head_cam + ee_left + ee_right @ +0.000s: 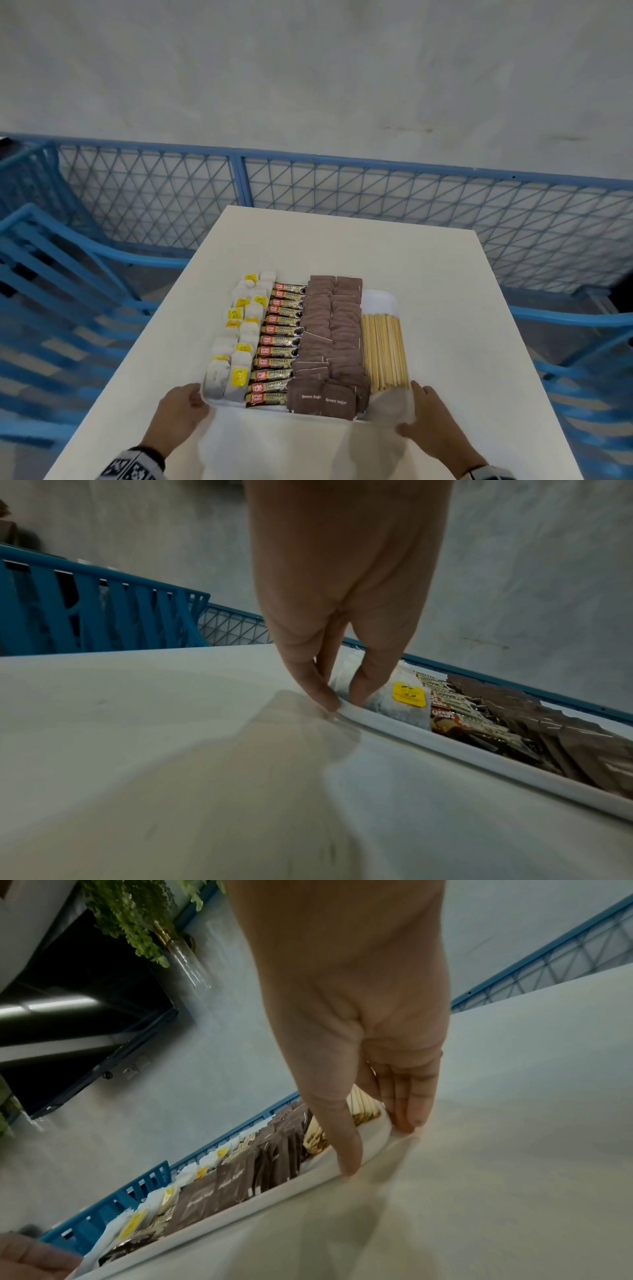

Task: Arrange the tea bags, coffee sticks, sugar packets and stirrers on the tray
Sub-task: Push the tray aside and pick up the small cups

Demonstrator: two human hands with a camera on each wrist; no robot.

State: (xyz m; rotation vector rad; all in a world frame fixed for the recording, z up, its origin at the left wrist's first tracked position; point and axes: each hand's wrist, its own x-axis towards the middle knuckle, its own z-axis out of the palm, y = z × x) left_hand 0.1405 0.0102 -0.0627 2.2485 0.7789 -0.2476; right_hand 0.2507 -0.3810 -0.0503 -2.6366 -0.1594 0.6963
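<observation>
A white tray [380,301] lies on the white table [342,246]. It holds four columns: tea bags [239,346] with yellow tags on the left, then coffee sticks [279,342], brown sugar packets [330,339], and wooden stirrers [383,349] on the right. My left hand [197,399] is at the near-left corner. In the left wrist view it [342,699] pinches the rim [445,750], one digit outside and one inside against a tea bag [407,696]. My right hand [416,407] touches the near-right corner with straight fingers [407,1118], thumb on the near rim [274,1196].
A blue mesh fence [342,188] runs behind the table. Blue slatted frames stand to the left [51,274] and right [582,342] of it. Bare tabletop surrounds the tray on all sides.
</observation>
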